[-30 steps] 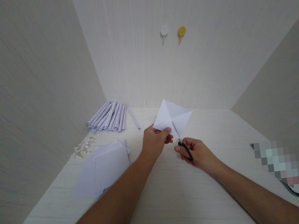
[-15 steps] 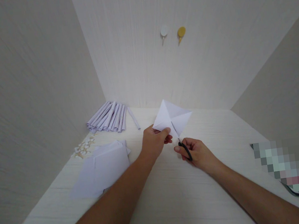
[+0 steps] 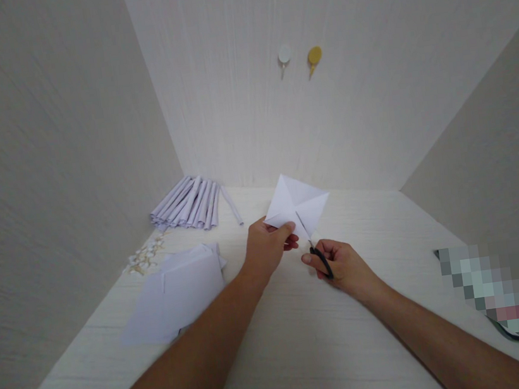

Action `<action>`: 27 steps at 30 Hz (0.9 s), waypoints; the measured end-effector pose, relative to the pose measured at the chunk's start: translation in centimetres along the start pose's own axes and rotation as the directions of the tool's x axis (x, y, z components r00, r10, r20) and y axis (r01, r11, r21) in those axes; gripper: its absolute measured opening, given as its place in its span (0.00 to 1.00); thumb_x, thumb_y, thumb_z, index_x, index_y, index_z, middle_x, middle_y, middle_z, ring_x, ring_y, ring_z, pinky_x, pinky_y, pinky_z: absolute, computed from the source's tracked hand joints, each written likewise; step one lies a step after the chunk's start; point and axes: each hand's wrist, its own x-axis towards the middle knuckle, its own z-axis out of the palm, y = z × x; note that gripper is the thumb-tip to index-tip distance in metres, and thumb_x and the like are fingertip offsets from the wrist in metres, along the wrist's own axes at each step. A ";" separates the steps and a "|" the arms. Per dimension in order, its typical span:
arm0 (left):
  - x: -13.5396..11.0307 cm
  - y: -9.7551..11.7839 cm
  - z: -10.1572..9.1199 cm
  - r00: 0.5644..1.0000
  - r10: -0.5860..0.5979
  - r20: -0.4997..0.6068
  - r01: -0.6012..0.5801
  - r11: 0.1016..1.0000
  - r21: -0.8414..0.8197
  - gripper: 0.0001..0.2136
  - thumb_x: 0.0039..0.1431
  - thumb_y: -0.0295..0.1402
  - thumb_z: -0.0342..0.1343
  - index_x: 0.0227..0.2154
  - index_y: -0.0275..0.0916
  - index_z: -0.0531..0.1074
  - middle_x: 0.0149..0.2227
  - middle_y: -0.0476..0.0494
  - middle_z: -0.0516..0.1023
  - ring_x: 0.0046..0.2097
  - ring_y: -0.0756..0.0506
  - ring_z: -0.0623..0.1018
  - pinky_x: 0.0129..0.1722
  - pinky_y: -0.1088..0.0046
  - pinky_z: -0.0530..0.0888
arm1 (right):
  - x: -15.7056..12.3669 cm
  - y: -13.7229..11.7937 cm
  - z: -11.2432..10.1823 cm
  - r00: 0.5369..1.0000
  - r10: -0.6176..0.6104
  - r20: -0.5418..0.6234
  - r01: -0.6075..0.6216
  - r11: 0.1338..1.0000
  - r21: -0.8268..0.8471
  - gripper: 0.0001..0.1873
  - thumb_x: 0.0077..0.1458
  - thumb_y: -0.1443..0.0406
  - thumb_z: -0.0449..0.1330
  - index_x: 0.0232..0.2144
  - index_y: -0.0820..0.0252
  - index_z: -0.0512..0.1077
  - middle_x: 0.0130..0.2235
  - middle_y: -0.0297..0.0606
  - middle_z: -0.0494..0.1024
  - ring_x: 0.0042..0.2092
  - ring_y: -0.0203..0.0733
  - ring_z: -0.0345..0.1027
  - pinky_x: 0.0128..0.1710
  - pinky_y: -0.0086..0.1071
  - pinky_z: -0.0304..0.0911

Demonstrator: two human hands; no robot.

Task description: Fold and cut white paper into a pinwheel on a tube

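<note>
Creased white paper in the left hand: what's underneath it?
Fingertips of the left hand show past the near edge of the creased paper; the rest of those fingers is hidden. The tabletop shows beside it, but the part behind is covered.

One head-worn view — from above the near side of the table, facing forward and down along both forearms. Fairly near: left grip and right grip sit just below frame centre, table across the lower half, back wall beyond — side walls flanking.
</note>
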 end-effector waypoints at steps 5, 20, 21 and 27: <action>0.0 -0.1 0.0 1.000 -0.006 -0.003 0.006 1.000 -0.007 0.03 0.48 0.28 0.63 0.27 0.34 0.74 0.21 0.47 0.78 0.21 0.50 0.76 0.21 0.75 0.74 | -0.1 -0.1 0.0 1.000 0.003 -0.001 -0.003 1.000 0.017 0.27 0.42 0.46 0.71 0.20 0.55 0.62 0.16 0.27 0.67 0.18 0.31 0.51 0.18 0.28 0.44; 0.0 0.5 0.1 0.993 0.052 -0.110 -0.057 0.998 -0.039 0.06 0.46 0.29 0.64 0.26 0.34 0.74 0.20 0.47 0.77 0.21 0.49 0.75 0.23 0.74 0.75 | -0.4 -0.8 0.1 0.995 0.065 0.081 -0.072 0.995 0.076 0.27 0.42 0.49 0.73 0.21 0.55 0.61 0.17 0.28 0.70 0.15 0.28 0.50 0.14 0.26 0.42; 0.0 0.5 0.0 0.989 0.069 -0.134 -0.075 0.996 -0.041 0.06 0.46 0.30 0.64 0.27 0.34 0.74 0.20 0.48 0.76 0.21 0.50 0.75 0.23 0.74 0.75 | -0.5 -0.9 0.1 0.994 0.065 0.092 -0.072 0.994 0.077 0.27 0.42 0.49 0.73 0.21 0.55 0.61 0.17 0.28 0.71 0.15 0.28 0.51 0.14 0.26 0.43; 0.8 0.7 -1.1 0.955 0.137 -0.264 -0.136 0.990 0.020 0.08 0.47 0.35 0.62 0.28 0.36 0.73 0.21 0.50 0.74 0.24 0.50 0.74 0.26 0.75 0.72 | -0.5 -0.4 0.2 0.993 0.057 0.102 -0.065 0.995 0.077 0.28 0.38 0.50 0.75 0.21 0.55 0.60 0.17 0.27 0.69 0.16 0.29 0.53 0.15 0.26 0.45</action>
